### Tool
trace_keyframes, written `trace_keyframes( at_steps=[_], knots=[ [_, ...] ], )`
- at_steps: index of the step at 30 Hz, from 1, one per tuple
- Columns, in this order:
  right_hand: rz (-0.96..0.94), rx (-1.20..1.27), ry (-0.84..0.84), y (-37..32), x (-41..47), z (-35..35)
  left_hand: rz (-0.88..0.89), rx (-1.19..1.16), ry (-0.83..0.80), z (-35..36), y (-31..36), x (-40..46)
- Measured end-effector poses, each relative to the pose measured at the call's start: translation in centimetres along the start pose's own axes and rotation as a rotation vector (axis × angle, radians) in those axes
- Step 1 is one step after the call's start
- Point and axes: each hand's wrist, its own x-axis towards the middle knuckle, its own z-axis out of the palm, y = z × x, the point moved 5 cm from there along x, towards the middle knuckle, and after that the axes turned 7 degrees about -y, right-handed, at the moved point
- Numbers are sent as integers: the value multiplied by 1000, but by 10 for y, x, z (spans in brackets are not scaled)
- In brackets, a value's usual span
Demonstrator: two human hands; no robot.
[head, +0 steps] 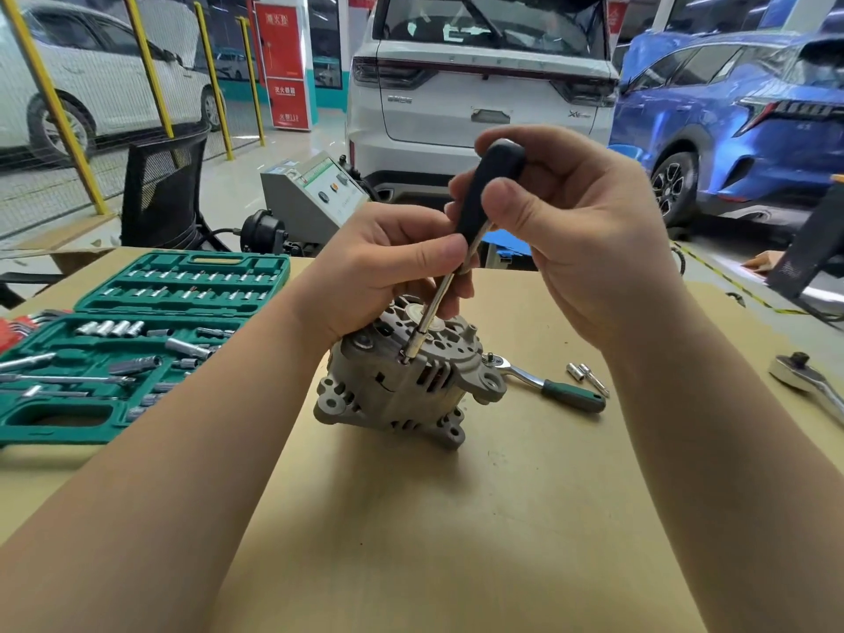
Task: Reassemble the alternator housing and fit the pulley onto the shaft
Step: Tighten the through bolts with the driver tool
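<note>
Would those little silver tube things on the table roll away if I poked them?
Probably. The sockets look round and smooth, and they lie on their sides on flat cardboard. They seem to be shiny metal, so likely stiff, and a bit heavy for their size.

Both bare forearms reached forward from the lower corners, converging at centre. The right hand (571, 230) was raised, fingers and thumb curled around a dark tool handle (491, 189). The left hand (388, 267) sat lower, thumb and fingers pinching the tool's metal shank (434, 308).
</note>
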Motion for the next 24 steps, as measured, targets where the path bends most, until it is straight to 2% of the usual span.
trace_keyframes(
  at_steps=[4, 6, 8, 12, 14, 17, 21, 24],
  knots=[
    [0, -388, 332, -5, -3, 0, 38, 74, 27, 1, 2, 1],
    [-27, -538, 420, -9, -7, 7, 65, 109, 55, 1, 2, 2],
    [-53, -580, 394, -13, -6, 9, 65, 100, 74, 1, 1, 2],
    [-41, -156, 19, -5, 0, 8, 27, -43, 56, -3, -2, 1],
    [-30, -82, -51, -3, 0, 9, 14, -69, 32, -2, -3, 1],
    [-55, -196, 95, -5, 0, 5, 20, -68, -14, 1, -1, 2],
    [-58, -496, 451, -8, -8, 8, 41, -28, 52, -3, -2, 2],
    [-104, -510, 400, -10, -6, 14, 53, -45, 93, -4, -4, 2]
  ],
)
